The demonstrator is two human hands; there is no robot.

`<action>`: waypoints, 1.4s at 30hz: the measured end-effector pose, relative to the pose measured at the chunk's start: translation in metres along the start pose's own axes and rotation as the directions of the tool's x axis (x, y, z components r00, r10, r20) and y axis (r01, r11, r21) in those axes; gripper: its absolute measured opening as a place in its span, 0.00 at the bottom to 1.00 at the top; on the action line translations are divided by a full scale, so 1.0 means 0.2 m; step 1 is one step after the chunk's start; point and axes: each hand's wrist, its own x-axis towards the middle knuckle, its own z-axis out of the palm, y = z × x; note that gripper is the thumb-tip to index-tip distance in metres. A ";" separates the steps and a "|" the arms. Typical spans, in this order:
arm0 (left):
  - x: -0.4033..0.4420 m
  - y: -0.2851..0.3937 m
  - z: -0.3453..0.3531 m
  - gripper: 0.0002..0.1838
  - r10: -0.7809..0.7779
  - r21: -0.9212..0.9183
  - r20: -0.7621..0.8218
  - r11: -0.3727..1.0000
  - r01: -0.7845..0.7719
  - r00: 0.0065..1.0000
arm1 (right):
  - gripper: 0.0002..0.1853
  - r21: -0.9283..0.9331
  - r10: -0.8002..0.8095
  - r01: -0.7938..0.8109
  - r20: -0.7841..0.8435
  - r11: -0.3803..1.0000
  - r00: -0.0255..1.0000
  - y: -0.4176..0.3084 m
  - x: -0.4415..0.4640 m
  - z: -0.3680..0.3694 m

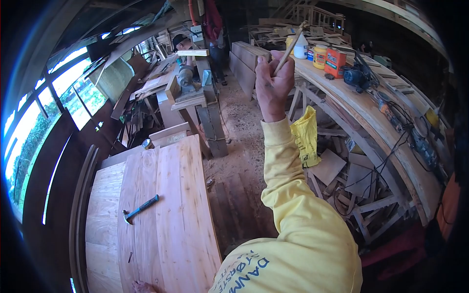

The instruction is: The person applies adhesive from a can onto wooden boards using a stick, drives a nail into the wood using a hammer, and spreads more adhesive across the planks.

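My right hand [274, 89] is raised at arm's length, closed around a thin wooden stick [293, 45] with a rough, slightly thicker tip pointing up. At the bottom edge of the view, my left hand [142, 287] rests on a wide wooden panel [181, 215]; only part of it shows, with its fingers lying on the wood. A hammer [140, 209] with a blue and black handle lies on the panel. Nearer to my left hand is a small, slim dark piece [130, 257], too small to identify.
On the right, a long workbench [337, 90] bears an orange box [335, 63], a yellow container [319, 56], a white bottle [301, 48] and corded power tools [359, 75]. Below lie wood offcuts and a yellow bag [305, 136]. Another person [184, 44] is behind a post [212, 122].
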 end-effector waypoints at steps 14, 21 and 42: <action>0.00 0.11 0.01 0.21 -0.007 0.056 -0.027 0.998 0.009 1.000 | 0.11 0.202 0.330 -0.399 0.304 0.894 0.894 -0.01 -0.72 0.36; 0.05 0.27 0.05 0.20 0.034 0.048 -0.034 0.998 -0.032 0.999 | 0.11 0.020 0.400 -0.506 0.586 0.862 0.705 -0.03 -1.12 0.51; 0.09 0.32 0.04 0.17 0.072 0.028 -0.081 0.997 -0.070 0.994 | 0.13 -0.075 0.031 -0.735 0.997 0.674 -0.073 -0.67 -2.01 0.30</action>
